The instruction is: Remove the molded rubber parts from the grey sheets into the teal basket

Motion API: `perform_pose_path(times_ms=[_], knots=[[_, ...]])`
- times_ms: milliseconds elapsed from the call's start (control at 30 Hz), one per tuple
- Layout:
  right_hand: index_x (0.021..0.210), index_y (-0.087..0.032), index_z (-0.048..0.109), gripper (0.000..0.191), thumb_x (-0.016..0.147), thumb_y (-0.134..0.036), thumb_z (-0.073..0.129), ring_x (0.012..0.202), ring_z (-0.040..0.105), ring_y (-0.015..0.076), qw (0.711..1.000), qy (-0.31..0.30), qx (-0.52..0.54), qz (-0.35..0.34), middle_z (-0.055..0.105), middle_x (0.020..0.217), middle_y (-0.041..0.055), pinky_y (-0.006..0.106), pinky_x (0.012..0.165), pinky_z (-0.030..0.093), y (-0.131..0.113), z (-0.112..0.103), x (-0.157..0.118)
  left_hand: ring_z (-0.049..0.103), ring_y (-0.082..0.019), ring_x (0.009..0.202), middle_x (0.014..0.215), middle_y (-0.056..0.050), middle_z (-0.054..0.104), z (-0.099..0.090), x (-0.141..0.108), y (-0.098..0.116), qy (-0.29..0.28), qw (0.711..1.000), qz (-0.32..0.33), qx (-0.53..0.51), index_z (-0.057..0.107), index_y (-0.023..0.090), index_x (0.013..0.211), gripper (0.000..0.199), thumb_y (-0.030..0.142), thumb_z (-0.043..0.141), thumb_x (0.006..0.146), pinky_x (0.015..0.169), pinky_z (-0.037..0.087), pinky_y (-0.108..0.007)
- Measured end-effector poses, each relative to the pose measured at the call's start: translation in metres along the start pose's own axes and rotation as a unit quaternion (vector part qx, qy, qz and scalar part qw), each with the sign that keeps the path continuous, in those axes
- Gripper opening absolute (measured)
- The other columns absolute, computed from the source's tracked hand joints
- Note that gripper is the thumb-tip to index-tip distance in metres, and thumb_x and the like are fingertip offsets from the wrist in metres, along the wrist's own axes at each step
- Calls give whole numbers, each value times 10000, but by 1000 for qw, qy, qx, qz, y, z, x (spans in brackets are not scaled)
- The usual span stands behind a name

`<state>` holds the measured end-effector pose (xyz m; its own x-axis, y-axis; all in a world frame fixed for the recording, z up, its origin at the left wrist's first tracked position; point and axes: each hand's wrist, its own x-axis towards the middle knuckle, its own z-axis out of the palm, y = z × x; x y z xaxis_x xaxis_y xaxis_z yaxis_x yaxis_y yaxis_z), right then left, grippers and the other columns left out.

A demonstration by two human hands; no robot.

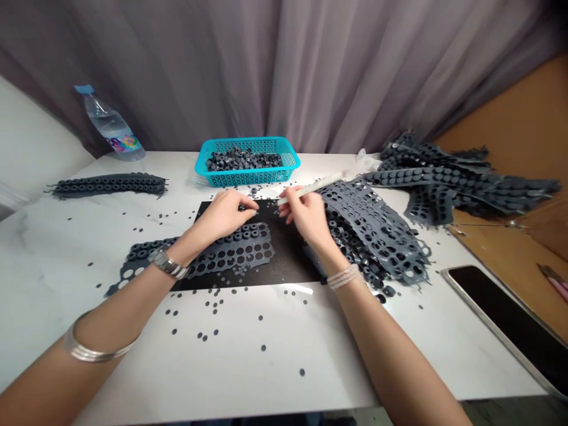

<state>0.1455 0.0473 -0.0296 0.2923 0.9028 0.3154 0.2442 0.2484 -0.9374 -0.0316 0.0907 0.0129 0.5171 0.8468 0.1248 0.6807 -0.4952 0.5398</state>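
My left hand [225, 214] is over the black mat [288, 260], with thumb and fingertips nearly together in a pinch. Whatever small thing they may hold is too small to make out. Beneath that hand and wrist lies a dark grey rubber sheet [248, 255], its right part showing rows of open holes and its upper row still bearing ring-shaped pieces. My right hand [306, 218] grips a white pen-like stick [317, 184], tilted with its lower end toward the left hand. Right beside this hand, a punched rubber sheet [373, 222] covers a heap of black rubber pieces [355, 248].
A turquoise basket [248, 178] of small dark pieces stands at the back. More rubber strips lie at left [110, 184] and in a pile [444, 174] at right. A water bottle [110, 127] and a phone [510, 325] flank the workspace. Small dark discs [263, 348] litter the table.
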Motion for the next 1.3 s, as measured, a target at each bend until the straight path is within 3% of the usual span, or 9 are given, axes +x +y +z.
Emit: perform_pose_path(times_ms=[133, 467, 700, 867, 967, 1033, 1100, 1167, 1300], knots=[[771, -178, 626, 252, 926, -321, 490, 531, 631, 134, 992, -102, -79, 12, 641, 604, 8, 226, 535, 483, 4, 19, -11, 668, -261, 1038, 1065, -75, 761, 3, -12, -14, -49, 994, 21, 100, 761, 210, 1026, 280, 254, 612, 794, 935, 462, -376], [742, -190, 607, 225, 921, -230, 478, 647, 667, 158, 980, -136, -145, -24, 675, 663, 13, 234, 642, 492, -2, 20, -17, 655, -235, 985, 956, -56, 743, 4, -16, 1, -53, 985, 48, 155, 757, 216, 908, 195, 243, 623, 770, 827, 481, -304], [694, -195, 595, 279, 938, -237, 466, 644, 647, 145, 977, -135, -157, -58, 676, 699, 12, 224, 645, 455, -4, 20, -19, 668, -251, 907, 755, -45, 728, 7, -12, 0, -60, 995, 19, 79, 750, 240, 764, 120, 193, 653, 710, 748, 463, -293], [750, -203, 617, 250, 940, -224, 456, 636, 637, 154, 959, -135, -229, -101, 669, 685, 17, 231, 631, 412, -4, 24, -21, 668, -244, 844, 724, -48, 725, 9, -13, 0, -59, 996, 26, 60, 744, 232, 696, 123, 168, 640, 709, 742, 455, -300], [785, -202, 629, 219, 932, -217, 467, 639, 640, 161, 955, -128, -248, -105, 675, 691, 26, 236, 631, 406, -4, 27, -21, 652, -203, 780, 742, -32, 733, -4, -14, -2, -54, 997, 48, 16, 754, 219, 696, 124, 163, 645, 715, 756, 444, -294], [767, -199, 629, 220, 928, -223, 480, 630, 644, 161, 960, -120, -236, -89, 676, 677, 26, 239, 642, 418, -3, 27, -21, 621, -159, 726, 771, -24, 733, -18, -14, -6, -11, 996, 38, -85, 763, 208, 742, 88, 195, 678, 726, 727, 438, -277], [747, -195, 631, 237, 928, -244, 486, 620, 649, 158, 971, -111, -201, -59, 675, 659, 22, 240, 646, 442, -1, 26, -19, 550, -96, 633, 799, -25, 722, -30, -14, -14, 37, 971, -23, -236, 761, 195, 807, 98, 244, 729, 728, 608, 411, -231], [745, -188, 639, 260, 930, -290, 487, 617, 657, 155, 984, -94, -152, -23, 675, 650, 19, 238, 630, 472, 2, 24, -18, 446, -38, 539, 819, -39, 705, -34, -13, -23, 20, 915, -101, -390, 742, 167, 811, 108, 234, 757, 727, 474, 326, -179], [774, -171, 657, 325, 921, -404, 485, 600, 666, 153, 998, -37, -56, 12, 672, 644, 23, 237, 575, 517, 7, 18, -13, 406, -14, 516, 827, -88, 683, -22, -14, -37, -58, 738, -225, -633, 680, 111, 753, 44, 72, 702, 754, 414, 300, -128]])
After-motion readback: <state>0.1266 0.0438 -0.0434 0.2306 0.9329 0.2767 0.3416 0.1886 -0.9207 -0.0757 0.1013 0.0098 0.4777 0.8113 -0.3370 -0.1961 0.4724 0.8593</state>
